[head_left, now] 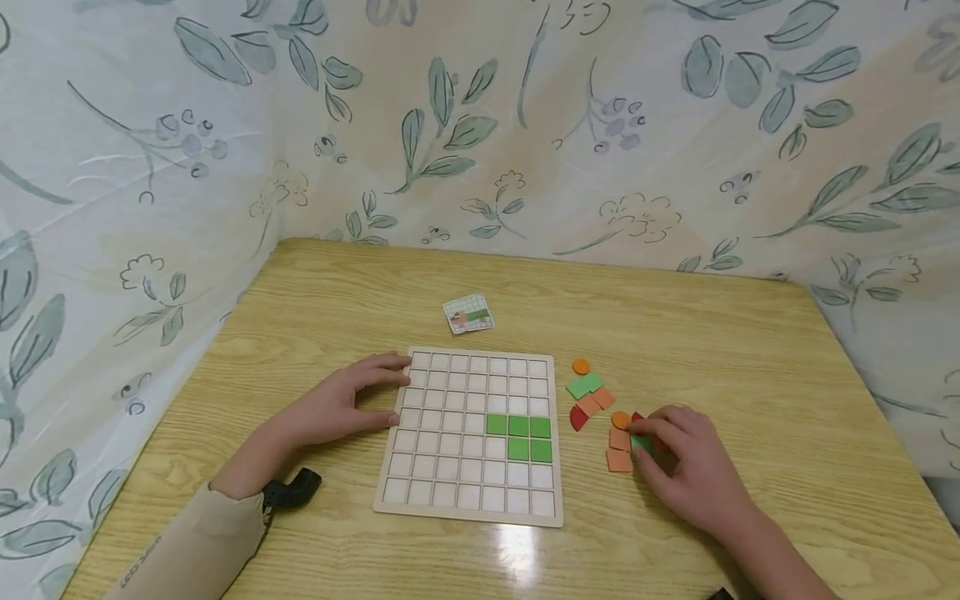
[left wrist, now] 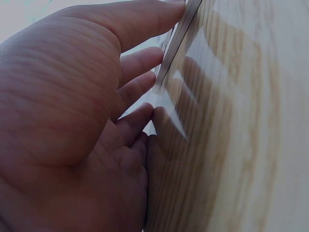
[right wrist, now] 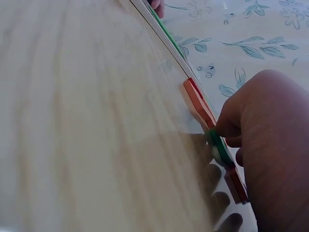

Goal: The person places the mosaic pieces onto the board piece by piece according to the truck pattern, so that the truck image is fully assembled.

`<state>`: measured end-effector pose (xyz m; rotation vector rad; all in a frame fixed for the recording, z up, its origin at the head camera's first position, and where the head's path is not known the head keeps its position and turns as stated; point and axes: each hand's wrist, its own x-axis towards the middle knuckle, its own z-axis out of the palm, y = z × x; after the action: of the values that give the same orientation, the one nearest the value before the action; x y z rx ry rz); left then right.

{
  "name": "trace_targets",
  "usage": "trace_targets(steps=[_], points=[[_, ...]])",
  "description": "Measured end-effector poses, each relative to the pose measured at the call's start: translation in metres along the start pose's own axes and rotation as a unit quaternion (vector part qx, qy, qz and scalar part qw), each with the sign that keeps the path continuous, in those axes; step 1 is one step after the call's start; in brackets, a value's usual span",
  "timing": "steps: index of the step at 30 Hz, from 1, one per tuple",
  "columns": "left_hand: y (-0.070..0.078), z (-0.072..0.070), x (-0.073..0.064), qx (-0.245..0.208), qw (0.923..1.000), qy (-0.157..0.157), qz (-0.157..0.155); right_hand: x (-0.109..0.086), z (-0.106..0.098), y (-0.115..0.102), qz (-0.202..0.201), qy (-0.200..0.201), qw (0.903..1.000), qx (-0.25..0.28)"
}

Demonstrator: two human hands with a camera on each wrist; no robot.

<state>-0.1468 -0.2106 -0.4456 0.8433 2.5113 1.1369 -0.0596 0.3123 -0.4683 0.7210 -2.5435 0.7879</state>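
Observation:
A wooden grid board (head_left: pixel 431 450) lies on the table, with several green square tiles (head_left: pixel 518 426) set in cells at its right side. My left hand (head_left: pixel 341 404) rests at the board's left edge, fingers extended and the thumb touching the rim. To the right of the board, my right hand (head_left: pixel 693 467) pinches a green tile (right wrist: pixel 219 149) between thumb and index finger, low over the table. Around its fingertips are orange square tiles (head_left: pixel 618 461), an orange disc (head_left: pixel 620 420) and a red piece (head_left: pixel 637 417), partly hidden by the fingers.
Beyond the board lies a small picture card (head_left: pixel 468 314). A second group of loose pieces, with light green tiles (head_left: pixel 583 385), a red quarter-round (head_left: pixel 577 417) and an orange disc (head_left: pixel 581 367), sits beside the board's right edge. Leaf-patterned cloth (head_left: pixel 480 150) hangs behind the table.

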Motion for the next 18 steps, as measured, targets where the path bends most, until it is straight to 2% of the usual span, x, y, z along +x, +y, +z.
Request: trace_targets(steps=[8,18], points=[[-0.0002,-0.0007,0.0020,-0.004,1.0000,0.000,-0.002,-0.0049,-0.0070,0.0002,-0.004,0.003,0.9998,-0.018],[0.0000,-0.0006,0.0003,-0.006,1.0000,-0.002,-0.005,-0.0022,-0.0061,0.0030,-0.004,0.009,0.9994,-0.033]])
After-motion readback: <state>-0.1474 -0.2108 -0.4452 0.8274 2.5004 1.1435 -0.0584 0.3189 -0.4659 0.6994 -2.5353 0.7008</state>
